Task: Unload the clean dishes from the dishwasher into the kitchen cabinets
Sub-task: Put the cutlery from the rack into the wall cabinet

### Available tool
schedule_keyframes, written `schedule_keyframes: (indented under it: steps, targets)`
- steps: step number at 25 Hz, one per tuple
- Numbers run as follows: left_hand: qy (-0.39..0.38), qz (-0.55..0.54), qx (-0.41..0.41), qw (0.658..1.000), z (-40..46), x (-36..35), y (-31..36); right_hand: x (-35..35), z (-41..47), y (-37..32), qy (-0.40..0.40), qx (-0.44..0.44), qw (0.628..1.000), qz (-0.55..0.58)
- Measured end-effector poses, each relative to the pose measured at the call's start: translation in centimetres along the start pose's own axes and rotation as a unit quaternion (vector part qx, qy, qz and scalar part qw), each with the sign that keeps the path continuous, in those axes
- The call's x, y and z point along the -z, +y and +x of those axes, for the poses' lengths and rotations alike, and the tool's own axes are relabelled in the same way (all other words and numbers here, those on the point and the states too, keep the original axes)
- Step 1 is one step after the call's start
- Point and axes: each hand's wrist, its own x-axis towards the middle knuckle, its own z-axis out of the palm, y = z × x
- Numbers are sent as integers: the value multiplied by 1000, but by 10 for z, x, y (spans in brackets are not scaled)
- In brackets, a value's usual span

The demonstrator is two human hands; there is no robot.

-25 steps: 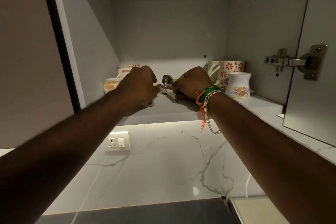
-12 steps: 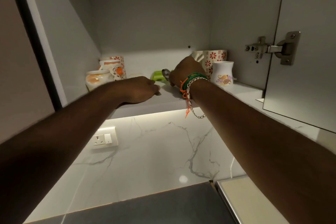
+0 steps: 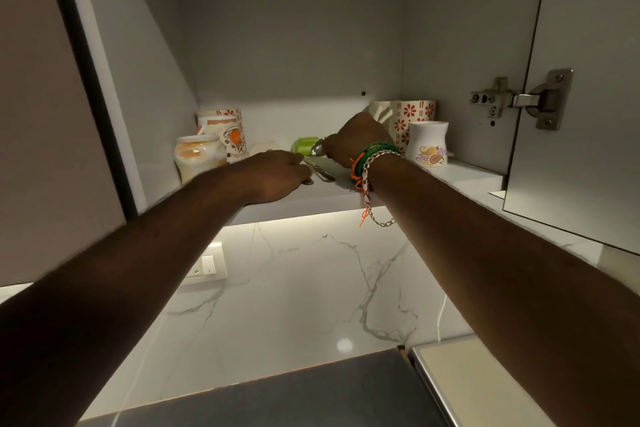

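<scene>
On the white cabinet shelf (image 3: 460, 177), left to right: glazed orange-white ceramic jar (image 3: 198, 158) w/ a printed mug behind, left hand (image 3: 277, 177) resting knuckles-up on metal cutlery (image 3: 320, 175), grip unclear. Right hand (image 3: 356, 139) was curled round a shiny steel spoon (image 3: 317, 148) by a lime-green plastic cup (image 3: 304, 146). Best to lay the spoon flat beside the rest, clear of the edge. White paisley mug (image 3: 429, 146) & red-flowered mugs (image 3: 412, 114) crowded the right.
</scene>
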Motion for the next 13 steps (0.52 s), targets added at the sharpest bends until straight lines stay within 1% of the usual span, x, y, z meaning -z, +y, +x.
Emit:
schedule_keyframes:
  steps: [2,4,6,10,13]
  targets:
    - [-3,2,-26,1000,0,-2,0,6,5,5,3,-15,1000,13]
    - [-12,-18,-43,999,2,-3,-2,7,9,8,-10,-13,1000,-16]
    - [-29,-44,-39,998,2,-3,-3,2,11,8,-24,9,999,-44]
    - [-47,-28,-48,997,4,-4,-2,0,12,11,-44,45,997,-52]
    - [-52,-36,-44,997,3,-3,-2,0,13,13,-36,45,996,-65]
